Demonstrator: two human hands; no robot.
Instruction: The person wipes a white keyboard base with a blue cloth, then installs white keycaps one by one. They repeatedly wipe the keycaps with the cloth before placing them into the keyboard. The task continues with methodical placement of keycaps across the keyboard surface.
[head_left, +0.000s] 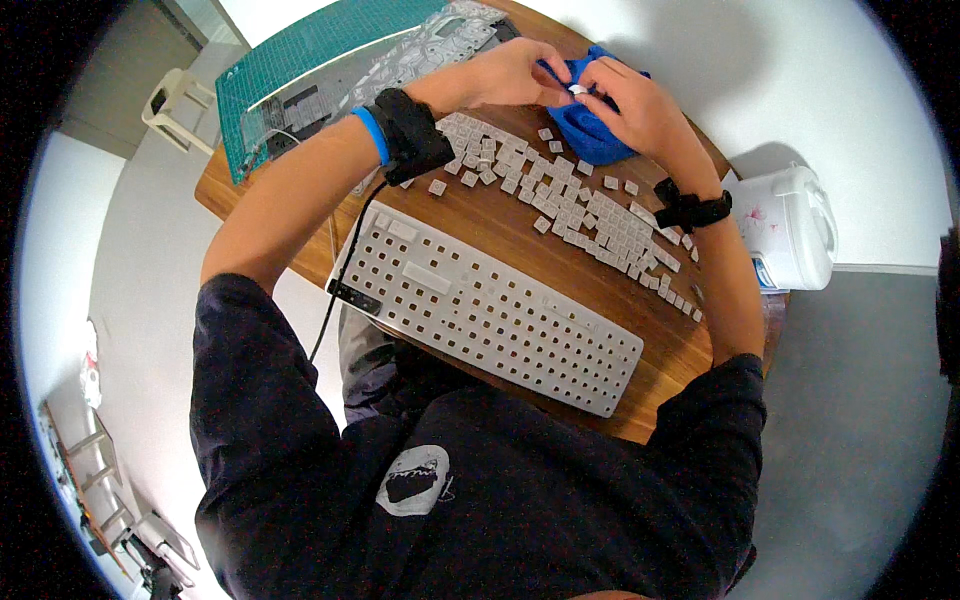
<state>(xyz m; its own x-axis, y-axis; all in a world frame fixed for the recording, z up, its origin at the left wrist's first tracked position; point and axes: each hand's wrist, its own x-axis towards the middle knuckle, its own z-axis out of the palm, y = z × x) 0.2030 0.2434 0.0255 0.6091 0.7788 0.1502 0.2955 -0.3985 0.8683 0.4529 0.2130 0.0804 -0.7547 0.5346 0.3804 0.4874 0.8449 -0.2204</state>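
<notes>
The person wears a dark short-sleeved shirt [540, 490] with a roundish white print [415, 480], a black strap [692, 208] on the right wrist, and a bulkier black wrist unit [412, 140], trailing a thin black cable [345, 270], beside a bright blue band [370, 136] on the left.

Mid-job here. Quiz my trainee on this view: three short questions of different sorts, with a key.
1. True or false: the green cutting mat lies left of the blue cloth.
2. Which lies nearest the dark shirt? A: the green cutting mat; B: the white keyboard plate; C: the blue cloth.
3. What does the right hand pinch?

Key: 1. True. 2. B. 3. A small white piece, probably a keycap.
</notes>
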